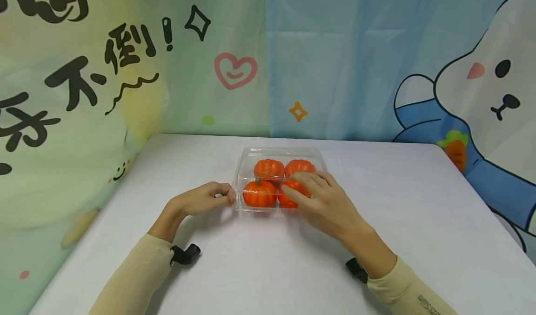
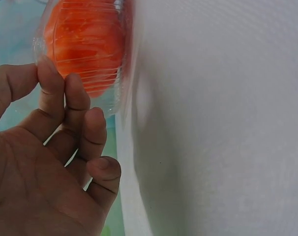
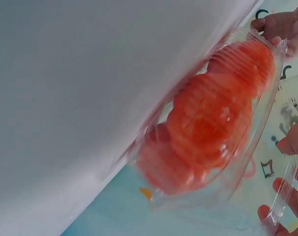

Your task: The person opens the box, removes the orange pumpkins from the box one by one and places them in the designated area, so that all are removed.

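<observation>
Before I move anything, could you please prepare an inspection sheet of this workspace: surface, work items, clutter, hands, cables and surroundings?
Surface: white table, smooth-looking.
Work items: clear plastic box holding four orange pumpkins in two rows; front right one partly hidden. The clear lid appears partly raised.
Clutter: nothing seen.
Left hand: thumb and forefinger at the box's left edge, seemingly pinching it.
Right hand: over the box's right side, seemingly pinching the lid.
Wrists: black devices worn on both.
Cables: nothing seen.
Surroundings: printed backdrop behind the table, with lettering, a heart and a cartoon animal.
</observation>
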The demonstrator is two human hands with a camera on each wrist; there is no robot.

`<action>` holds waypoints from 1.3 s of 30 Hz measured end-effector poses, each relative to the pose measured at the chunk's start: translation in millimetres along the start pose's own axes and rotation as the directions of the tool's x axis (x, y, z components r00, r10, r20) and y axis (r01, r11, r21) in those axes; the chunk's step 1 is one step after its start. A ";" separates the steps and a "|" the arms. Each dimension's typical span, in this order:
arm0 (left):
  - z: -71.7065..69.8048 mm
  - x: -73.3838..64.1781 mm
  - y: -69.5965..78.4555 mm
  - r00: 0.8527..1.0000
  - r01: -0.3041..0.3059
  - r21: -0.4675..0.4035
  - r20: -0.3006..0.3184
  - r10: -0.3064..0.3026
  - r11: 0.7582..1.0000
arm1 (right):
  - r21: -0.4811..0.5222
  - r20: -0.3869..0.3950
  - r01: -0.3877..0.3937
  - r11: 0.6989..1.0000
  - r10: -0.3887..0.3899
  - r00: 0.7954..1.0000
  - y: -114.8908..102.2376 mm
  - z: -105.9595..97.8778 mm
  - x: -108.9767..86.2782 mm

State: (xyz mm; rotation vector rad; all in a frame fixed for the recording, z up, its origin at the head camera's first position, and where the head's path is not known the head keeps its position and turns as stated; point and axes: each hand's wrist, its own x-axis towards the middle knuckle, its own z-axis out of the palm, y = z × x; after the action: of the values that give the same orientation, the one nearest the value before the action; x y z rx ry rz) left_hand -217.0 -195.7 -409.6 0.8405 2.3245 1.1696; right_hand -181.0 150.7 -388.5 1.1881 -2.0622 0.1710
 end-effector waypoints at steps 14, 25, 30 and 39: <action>-3.4 -2.5 -0.1 1.000 0.013 -0.009 -0.005 -0.013 1.000 | 0.056 0.071 -0.108 0.993 0.104 0.992 17.2 -17.7 -26.4; -3.4 -2.8 -0.5 1.000 0.028 -0.031 0.004 -0.028 0.999 | 0.152 0.024 -0.163 0.975 0.162 0.987 32.2 -19.4 -32.3; -2.8 -2.1 0.8 0.999 0.036 -0.020 0.000 -0.036 0.999 | 0.172 -0.051 -0.165 0.971 0.176 0.983 41.1 -17.5 -28.3; -1.0 -1.2 1.5 0.999 0.035 -0.016 0.014 -0.035 0.999 | 0.269 -0.106 -0.237 0.934 0.273 0.956 55.4 -13.1 -20.9</action>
State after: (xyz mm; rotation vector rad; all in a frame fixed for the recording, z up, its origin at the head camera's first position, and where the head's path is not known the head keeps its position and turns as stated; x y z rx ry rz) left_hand -216.2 -196.3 -407.8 0.7965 2.3066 1.1625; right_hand -211.7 202.3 -379.8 1.0146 -2.1055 0.6443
